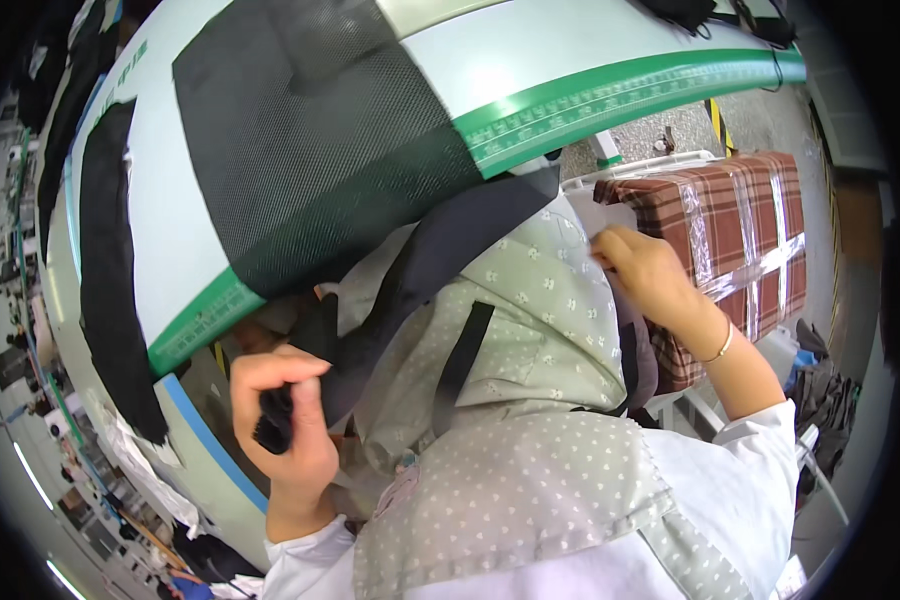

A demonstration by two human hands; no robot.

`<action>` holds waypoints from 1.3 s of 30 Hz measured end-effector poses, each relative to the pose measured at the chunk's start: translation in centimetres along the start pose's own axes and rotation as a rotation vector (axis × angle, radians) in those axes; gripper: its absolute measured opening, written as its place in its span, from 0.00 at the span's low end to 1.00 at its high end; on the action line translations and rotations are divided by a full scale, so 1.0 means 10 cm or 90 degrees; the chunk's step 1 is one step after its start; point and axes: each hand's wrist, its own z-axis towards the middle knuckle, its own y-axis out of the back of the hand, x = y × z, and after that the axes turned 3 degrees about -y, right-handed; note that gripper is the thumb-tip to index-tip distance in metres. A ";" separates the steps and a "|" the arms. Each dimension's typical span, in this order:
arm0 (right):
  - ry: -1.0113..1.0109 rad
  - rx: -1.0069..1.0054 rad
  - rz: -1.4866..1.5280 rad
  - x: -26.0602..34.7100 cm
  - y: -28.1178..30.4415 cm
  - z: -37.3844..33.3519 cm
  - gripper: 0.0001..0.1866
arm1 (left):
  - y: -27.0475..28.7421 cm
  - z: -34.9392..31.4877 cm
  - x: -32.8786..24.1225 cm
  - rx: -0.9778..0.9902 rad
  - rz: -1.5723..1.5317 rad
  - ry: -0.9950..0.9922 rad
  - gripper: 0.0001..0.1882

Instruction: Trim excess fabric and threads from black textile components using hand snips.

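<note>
My left hand (288, 425) is closed round the bunched end of a black fabric strip (420, 255). From there the strip runs up and to the right across my lap, to the green edge of the table. My right hand (645, 270) is out to the right with its fingers pinched together, beside a pale, thin piece (608, 214) near the plaid bundle. What the fingers hold, if anything, is hidden. A black mesh fabric panel (320, 140) lies on the white table and hangs over its near edge.
The white table (530, 55) has a green ruler edge (630, 95). Another black fabric piece (108, 270) lies at left. A brown plaid bundle (745, 235), bound with clear tape, stands at right. A patterned apron (530, 470) covers my lap.
</note>
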 end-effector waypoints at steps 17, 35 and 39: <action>0.127 0.005 0.535 1.07 0.05 0.86 0.06 | -0.14 0.17 0.29 0.167 -0.111 0.197 0.15; 0.331 -0.384 0.288 1.02 -0.18 0.69 0.10 | -0.18 0.00 0.47 0.099 0.087 -0.372 0.17; 0.397 -0.405 0.222 0.95 -0.25 0.63 0.09 | -0.16 -0.02 0.46 0.102 0.124 -0.414 0.17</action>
